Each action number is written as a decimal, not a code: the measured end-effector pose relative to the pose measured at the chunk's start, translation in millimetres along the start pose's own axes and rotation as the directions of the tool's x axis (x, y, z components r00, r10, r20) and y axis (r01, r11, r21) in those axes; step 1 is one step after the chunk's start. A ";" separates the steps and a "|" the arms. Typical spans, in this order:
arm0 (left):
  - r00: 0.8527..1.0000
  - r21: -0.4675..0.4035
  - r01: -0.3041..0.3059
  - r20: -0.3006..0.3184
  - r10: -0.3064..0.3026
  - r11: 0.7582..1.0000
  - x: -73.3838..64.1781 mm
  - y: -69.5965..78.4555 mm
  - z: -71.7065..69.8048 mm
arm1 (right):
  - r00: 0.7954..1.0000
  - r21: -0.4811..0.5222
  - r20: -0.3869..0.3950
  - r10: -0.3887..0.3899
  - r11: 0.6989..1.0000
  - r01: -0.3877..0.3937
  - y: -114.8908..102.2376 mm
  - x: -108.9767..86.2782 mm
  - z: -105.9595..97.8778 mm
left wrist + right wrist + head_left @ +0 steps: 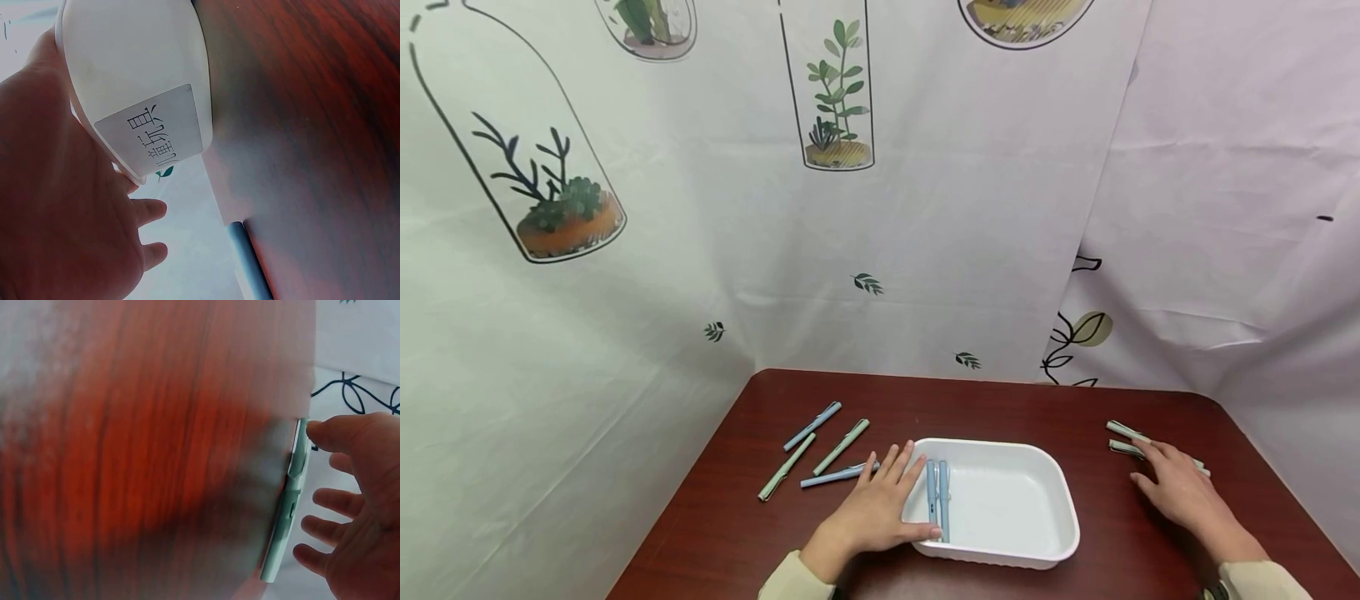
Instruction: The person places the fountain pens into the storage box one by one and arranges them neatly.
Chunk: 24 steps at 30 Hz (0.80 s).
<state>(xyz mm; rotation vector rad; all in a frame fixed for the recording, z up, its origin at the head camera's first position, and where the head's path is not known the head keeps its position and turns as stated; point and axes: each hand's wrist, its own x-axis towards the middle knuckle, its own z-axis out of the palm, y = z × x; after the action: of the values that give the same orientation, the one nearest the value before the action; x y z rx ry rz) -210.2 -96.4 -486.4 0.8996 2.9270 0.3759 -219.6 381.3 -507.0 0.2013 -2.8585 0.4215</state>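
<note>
A white plastic tray (pixel 1000 554) stands on the table, with two blue pens (pixel 943 500) lying side by side along its inner left part. My left hand (pixel 880 508) spreads its fingers over the tray's left rim, thumb across the near left corner. The left wrist view shows a label (pixel 150 131) with dark characters on the tray's side. At the right, my right hand (pixel 1183 492) reaches over two light green pens (pixel 1123 447), its fingers hiding their middles. In the right wrist view, one green pen (pixel 284 519) lies beneath loosely bent, separated fingers.
Left of the tray lie two green pens (pixel 786 468) and two blue pens (pixel 812 427), one blue one close to my left fingertips. The dark red wooden table (pixel 715 542) meets a white printed cloth (pixel 925 250) at its back and sides.
</note>
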 end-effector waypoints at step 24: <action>1.000 0.016 -0.001 0.000 0.001 1.000 -0.4 0.6 0.0 | 0.998 -0.026 0.057 0.032 0.999 -0.030 5.6 8.0 8.3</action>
<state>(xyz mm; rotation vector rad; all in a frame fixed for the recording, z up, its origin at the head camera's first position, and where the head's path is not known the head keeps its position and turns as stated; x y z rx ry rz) -209.5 -96.1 -486.3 0.9036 2.9338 0.3526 -230.0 383.3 -514.1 0.1675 -2.9248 0.3918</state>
